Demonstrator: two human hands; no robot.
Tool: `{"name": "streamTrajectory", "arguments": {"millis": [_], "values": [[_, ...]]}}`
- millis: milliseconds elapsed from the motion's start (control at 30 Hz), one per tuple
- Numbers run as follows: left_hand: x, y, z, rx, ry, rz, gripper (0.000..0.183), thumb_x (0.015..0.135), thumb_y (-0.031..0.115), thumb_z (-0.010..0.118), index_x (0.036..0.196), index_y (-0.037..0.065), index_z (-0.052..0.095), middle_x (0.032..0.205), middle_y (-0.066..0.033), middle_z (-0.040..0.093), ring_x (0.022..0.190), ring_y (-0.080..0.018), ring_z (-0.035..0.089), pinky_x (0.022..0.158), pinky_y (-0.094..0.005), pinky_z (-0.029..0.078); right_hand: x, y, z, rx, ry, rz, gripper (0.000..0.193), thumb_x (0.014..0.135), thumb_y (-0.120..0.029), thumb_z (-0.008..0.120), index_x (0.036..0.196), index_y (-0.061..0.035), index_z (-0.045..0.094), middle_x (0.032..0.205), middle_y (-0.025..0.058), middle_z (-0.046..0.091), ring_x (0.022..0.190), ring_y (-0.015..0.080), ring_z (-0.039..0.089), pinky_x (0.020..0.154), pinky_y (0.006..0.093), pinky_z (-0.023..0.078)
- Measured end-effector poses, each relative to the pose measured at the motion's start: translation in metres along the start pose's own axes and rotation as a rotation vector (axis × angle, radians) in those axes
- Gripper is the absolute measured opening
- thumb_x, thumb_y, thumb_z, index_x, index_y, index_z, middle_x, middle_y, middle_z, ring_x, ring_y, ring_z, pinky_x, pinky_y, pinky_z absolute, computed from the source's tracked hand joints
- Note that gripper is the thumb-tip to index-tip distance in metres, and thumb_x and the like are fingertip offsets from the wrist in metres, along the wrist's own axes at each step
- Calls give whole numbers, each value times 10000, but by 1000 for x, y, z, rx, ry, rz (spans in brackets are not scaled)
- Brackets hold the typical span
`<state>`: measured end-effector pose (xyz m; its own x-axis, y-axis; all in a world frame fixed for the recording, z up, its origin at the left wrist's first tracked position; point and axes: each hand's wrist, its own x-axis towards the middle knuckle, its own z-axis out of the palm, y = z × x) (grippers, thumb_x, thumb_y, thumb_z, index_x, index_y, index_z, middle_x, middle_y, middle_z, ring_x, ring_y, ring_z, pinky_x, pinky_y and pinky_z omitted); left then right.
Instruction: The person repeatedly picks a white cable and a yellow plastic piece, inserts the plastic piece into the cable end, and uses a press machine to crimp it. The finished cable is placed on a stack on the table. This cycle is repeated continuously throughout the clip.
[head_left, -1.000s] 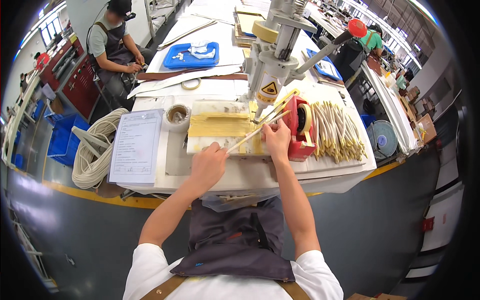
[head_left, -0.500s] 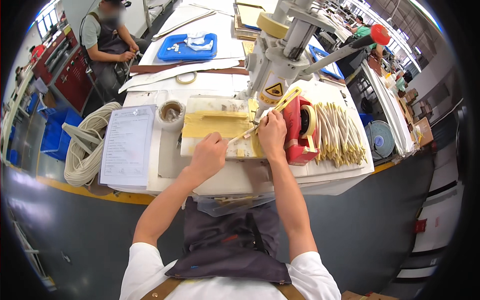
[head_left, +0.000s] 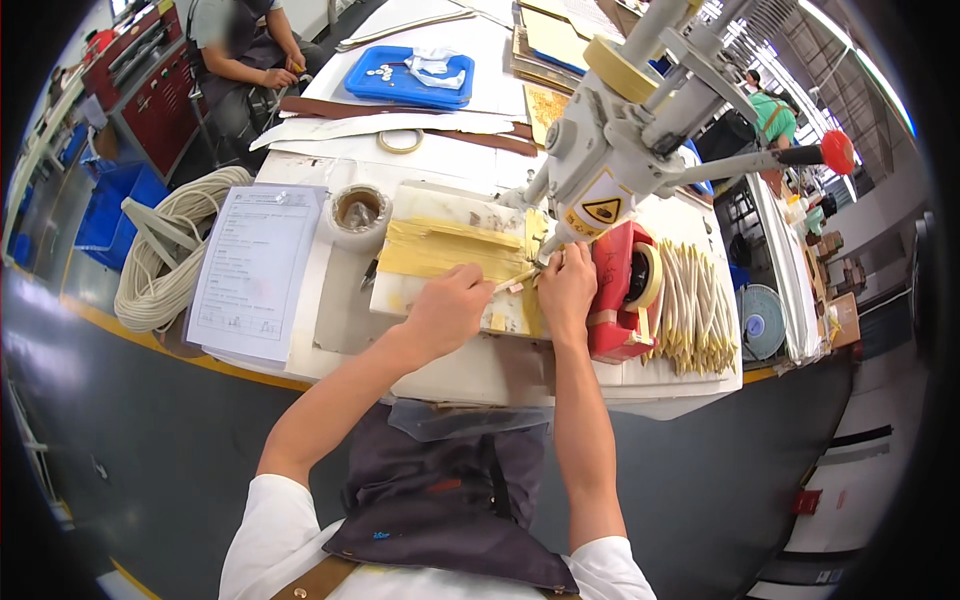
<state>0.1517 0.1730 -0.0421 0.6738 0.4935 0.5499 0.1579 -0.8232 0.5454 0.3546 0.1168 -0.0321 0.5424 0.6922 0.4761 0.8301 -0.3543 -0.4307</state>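
My left hand [head_left: 450,308] rests on the pale work board [head_left: 440,225], fingers curled closed around one end of a thin yellow strip [head_left: 515,280]. My right hand [head_left: 567,290] meets it just to the right, fingers pinched shut on the strip's other end, directly under the nose of the white machine [head_left: 610,150]. The strip lies almost level between the two hands, near the board's right edge and just left of the red tape dispenser [head_left: 615,290]. Compared with a second ago, the strip no longer slants up to the right as a long piece; only a short length shows between the hands, and both hands sit closer together beneath the machine.

A stack of yellow sheets [head_left: 450,250] lies on the board above my left hand. A bundle of pale yellow tubes [head_left: 695,310] lies on the desk [head_left: 340,310] right of the dispenser. A tape roll [head_left: 358,212] stands left of the board, beside a printed sheet [head_left: 255,265]. A coil of white cord [head_left: 165,255] hangs off the desk's left edge. A blue tray [head_left: 410,80] sits farther back, near a seated person [head_left: 245,45].
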Motion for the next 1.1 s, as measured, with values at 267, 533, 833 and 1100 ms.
{"name": "streamTrajectory", "arguments": {"millis": [267,533,833,1100], "values": [[5,0,2,-10,-20,-11,155,881,28,648,1017,-4,714,861,-103,568,802,-286,610,687,-397,501,3,-3,0,24,-28,22,175,926,-85,546,953,76,609,1285,340,582,970,493,602,904,531,489],[7,0,-1,-28,-34,-19,149,884,49,655,1009,6,724,861,-98,572,801,-286,612,695,-399,502,2,2,4,29,-29,22,181,926,-87,546,973,70,622,1325,321,573,1017,490,604,934,518,488],[9,-1,0,-48,-2,5,127,881,61,661,980,21,731,850,-103,582,788,-298,613,700,-408,503,-5,0,-7,156,-57,71,294,940,-83,533,1176,50,648,1371,291,559,1143,432,592,1011,477,465],[5,-3,7,-76,1,-33,94,891,68,633,918,18,708,846,-123,584,796,-328,616,720,-429,511,118,-50,-219,1349,423,-143,533,1044,-342,522,1423,32,483,1303,170,614,1146,231,620,958,368,504]]}}
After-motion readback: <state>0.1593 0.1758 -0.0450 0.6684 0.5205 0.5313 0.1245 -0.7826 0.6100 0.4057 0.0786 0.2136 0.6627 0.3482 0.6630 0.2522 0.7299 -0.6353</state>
